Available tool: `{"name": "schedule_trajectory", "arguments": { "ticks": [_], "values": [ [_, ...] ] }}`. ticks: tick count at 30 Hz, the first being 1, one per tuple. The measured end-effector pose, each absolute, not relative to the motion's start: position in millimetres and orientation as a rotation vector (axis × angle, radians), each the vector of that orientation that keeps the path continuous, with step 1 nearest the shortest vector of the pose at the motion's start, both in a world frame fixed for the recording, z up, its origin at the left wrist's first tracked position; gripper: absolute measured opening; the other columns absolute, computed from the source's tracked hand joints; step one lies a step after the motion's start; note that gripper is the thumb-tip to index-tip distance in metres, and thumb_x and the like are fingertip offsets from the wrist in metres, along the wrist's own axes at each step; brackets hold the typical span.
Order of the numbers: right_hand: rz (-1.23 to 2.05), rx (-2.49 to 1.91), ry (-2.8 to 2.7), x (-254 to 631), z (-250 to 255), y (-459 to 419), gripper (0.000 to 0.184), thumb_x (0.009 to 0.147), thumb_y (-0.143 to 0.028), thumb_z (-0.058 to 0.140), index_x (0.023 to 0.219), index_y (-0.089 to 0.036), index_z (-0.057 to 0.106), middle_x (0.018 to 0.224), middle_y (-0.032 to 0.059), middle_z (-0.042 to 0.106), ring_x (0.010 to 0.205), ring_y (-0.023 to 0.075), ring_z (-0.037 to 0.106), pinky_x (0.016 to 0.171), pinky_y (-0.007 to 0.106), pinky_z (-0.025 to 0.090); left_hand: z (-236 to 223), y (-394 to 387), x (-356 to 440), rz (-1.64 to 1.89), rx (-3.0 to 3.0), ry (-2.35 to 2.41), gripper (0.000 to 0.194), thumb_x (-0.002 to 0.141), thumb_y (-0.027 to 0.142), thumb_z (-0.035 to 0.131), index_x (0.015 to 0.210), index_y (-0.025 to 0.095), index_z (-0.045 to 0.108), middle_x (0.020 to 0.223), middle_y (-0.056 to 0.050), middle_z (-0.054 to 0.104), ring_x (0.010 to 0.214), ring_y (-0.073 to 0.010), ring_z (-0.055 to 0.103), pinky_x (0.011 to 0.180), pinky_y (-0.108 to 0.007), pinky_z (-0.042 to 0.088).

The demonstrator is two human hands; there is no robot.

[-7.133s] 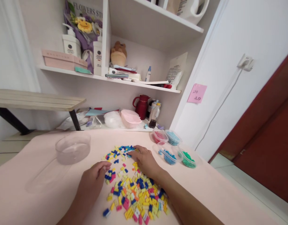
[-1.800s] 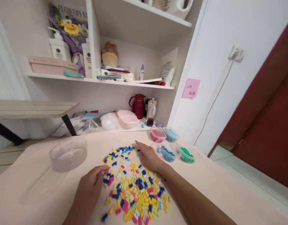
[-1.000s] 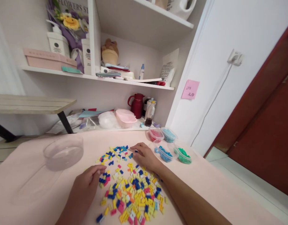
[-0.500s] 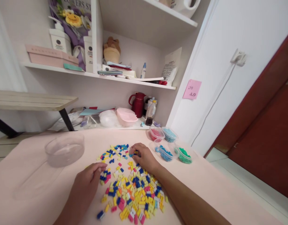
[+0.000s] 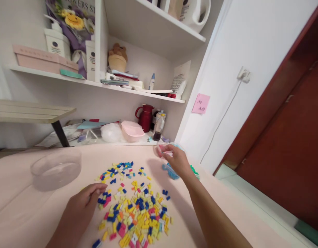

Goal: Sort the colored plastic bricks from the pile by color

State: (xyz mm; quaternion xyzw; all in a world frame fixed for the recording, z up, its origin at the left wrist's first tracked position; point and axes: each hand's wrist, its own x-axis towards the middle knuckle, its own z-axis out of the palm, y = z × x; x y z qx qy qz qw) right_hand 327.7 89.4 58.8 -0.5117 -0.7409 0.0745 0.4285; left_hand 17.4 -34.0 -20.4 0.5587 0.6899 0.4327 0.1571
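Observation:
Small colourful toy building bricks (image 5: 140, 210) lie in a loose heap across the pink tabletop, mostly yellow, dark blue and pink. My left hand (image 5: 80, 203) rests at the heap's left edge, thumb and fingers apart, with nothing in it. Over the clear tubs at the back right, my right hand (image 5: 176, 160) reaches with its fingertips pinched together; whatever they hold is too small to make out. Just under those fingertips is the tub of pink bricks (image 5: 159, 150). The tub of blue bricks (image 5: 171, 171) and the green bricks (image 5: 194, 171) are partly hidden by my hand and wrist.
A round clear bowl (image 5: 57, 170) stands on the left of the table (image 5: 128, 153). Behind the table, a low shelf carries a pink lidded box (image 5: 132, 131), a red jug (image 5: 145, 119) and a bottle (image 5: 159, 127). A wooden bench (image 5: 32, 112) is at the left.
My right hand has lifted from the bricks at the heap's far side and moved right to the tubs. My left hand stays beside the heap. The view has shifted slightly.

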Motion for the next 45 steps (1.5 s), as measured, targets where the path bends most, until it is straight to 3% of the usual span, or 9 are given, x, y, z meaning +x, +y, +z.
{"name": "schedule_trajectory", "arguments": {
  "ticks": [3,7,15,21,25,30,40,45],
  "values": [
    [0.045,-1.48,-1.743,352,63,89,0.015,0.08,-0.025,0.054,0.087,-0.024,0.067,0.092,0.0029,0.069,0.09,0.0238,0.061,0.081,0.036,0.045,-20,-34,17,1.259,1.583,1.983,0.035,0.074,0.046,0.048,0.084,0.026,0.075,0.093,-0.003,0.08,0.091,-0.0253,0.074,0.083,-0.034,0.057],
    [-0.029,-1.45,-1.7,355,57,92,0.023,0.079,-0.022,0.053,0.098,-0.025,0.067,0.106,0.0062,0.066,0.1,0.0248,0.059,0.088,0.04,0.045,-16,-34,18,1.24,1.544,1.98,0.036,0.072,0.047,0.049,0.085,0.026,0.075,0.092,-0.003,0.08,0.092,-0.0261,0.074,0.084,-0.036,0.057],
    [0.456,-1.042,-1.908,286,35,79,0.02,0.087,-0.02,0.05,0.093,-0.021,0.069,0.089,0.003,0.072,0.08,0.0176,0.065,0.075,0.029,0.049,-13,-36,20,1.202,1.528,1.948,0.037,0.074,0.046,0.047,0.087,0.025,0.074,0.095,-0.003,0.079,0.095,-0.0252,0.073,0.088,-0.036,0.055],
    [0.314,-1.028,-2.283,254,13,60,0.029,0.089,-0.015,0.051,0.107,-0.026,0.071,0.105,0.0032,0.07,0.093,0.0174,0.065,0.083,0.026,0.048,-11,-38,22,1.209,1.558,1.957,0.036,0.077,0.043,0.046,0.088,0.024,0.074,0.094,-0.003,0.079,0.093,-0.0237,0.073,0.085,-0.033,0.056],
    [0.199,-1.22,-2.386,251,7,61,0.028,0.09,-0.022,0.054,0.114,-0.026,0.068,0.109,0.005,0.066,0.094,0.0195,0.065,0.079,0.026,0.048,-15,-38,22,1.211,1.584,1.933,0.036,0.08,0.042,0.044,0.091,0.024,0.073,0.094,-0.003,0.079,0.092,-0.0227,0.073,0.083,-0.032,0.056],
    [0.198,-1.273,-2.424,248,3,65,0.021,0.089,-0.027,0.058,0.105,-0.027,0.072,0.106,0.0046,0.066,0.098,0.0196,0.063,0.082,0.026,0.045,-19,-37,22,1.205,1.617,1.925,0.034,0.083,0.038,0.043,0.092,0.024,0.073,0.096,-0.002,0.079,0.093,-0.0217,0.073,0.084,-0.031,0.055],
    [0.331,-1.134,-2.258,251,-2,70,0.014,0.075,-0.01,0.065,0.082,-0.022,0.067,0.096,0.0009,0.061,0.077,0.0136,0.059,0.071,0.023,0.043,-19,-37,20,1.193,1.654,1.957,0.035,0.081,0.039,0.043,0.091,0.025,0.074,0.094,-0.001,0.079,0.091,-0.0215,0.073,0.083,-0.031,0.056],
    [0.126,-1.087,-2.139,285,34,81,0.007,0.083,-0.018,0.062,0.085,-0.022,0.067,0.095,0.0034,0.062,0.084,0.0172,0.059,0.078,0.029,0.044,-17,-37,21,1.201,1.627,1.986,0.035,0.079,0.041,0.045,0.089,0.026,0.075,0.094,-0.001,0.079,0.091,-0.0221,0.073,0.082,-0.031,0.056]
  ]
}}
